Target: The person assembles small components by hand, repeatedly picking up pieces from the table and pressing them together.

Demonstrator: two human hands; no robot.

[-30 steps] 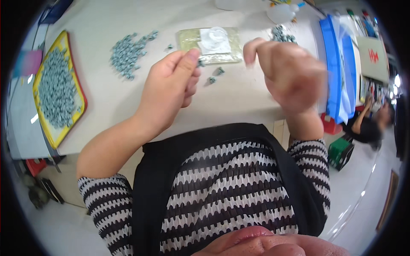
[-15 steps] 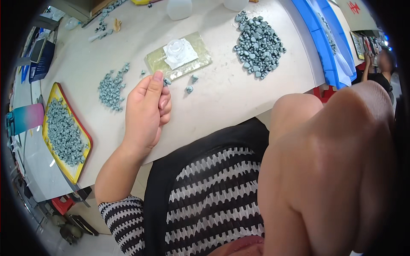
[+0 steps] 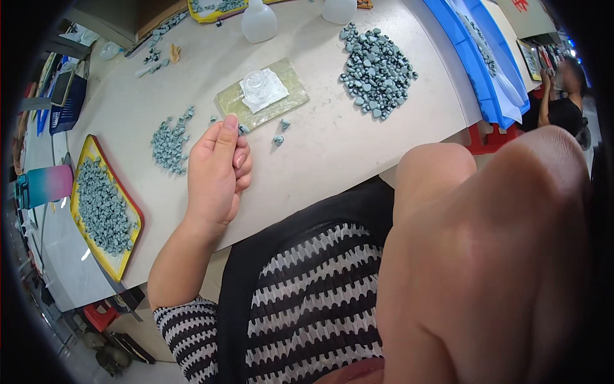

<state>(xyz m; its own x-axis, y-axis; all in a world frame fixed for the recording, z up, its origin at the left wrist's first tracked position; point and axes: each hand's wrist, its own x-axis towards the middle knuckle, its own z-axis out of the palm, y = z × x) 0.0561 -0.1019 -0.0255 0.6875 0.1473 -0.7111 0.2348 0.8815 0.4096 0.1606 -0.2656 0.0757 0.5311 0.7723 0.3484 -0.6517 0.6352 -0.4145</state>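
My left hand [image 3: 216,171] rests on the pale table [image 3: 332,153], its thumb and fingers pinched on a small grey-blue piece [image 3: 242,130] beside a green pad [image 3: 288,99]. On the pad lie a white cloth and a clear round dish [image 3: 257,85]. Two loose grey-blue pieces [image 3: 281,131] sit just right of my fingertips. A small heap of the same pieces [image 3: 169,139] is left of the hand, and a bigger heap [image 3: 376,54] lies at the far right. My right forearm [image 3: 486,256] is raised close to the camera; its hand is out of sight.
A yellow tray [image 3: 82,168] filled with grey-blue pieces stands at the table's left edge, next to a teal and pink bottle [image 3: 43,185]. Two white bottles [image 3: 259,22] are at the back. Blue bins [image 3: 486,57] line the right edge. Another person [image 3: 563,96] sits beyond them.
My right arm has lifted from the table up toward the camera and now fills the right side. The view has swung left. My left hand has stayed by the pad.
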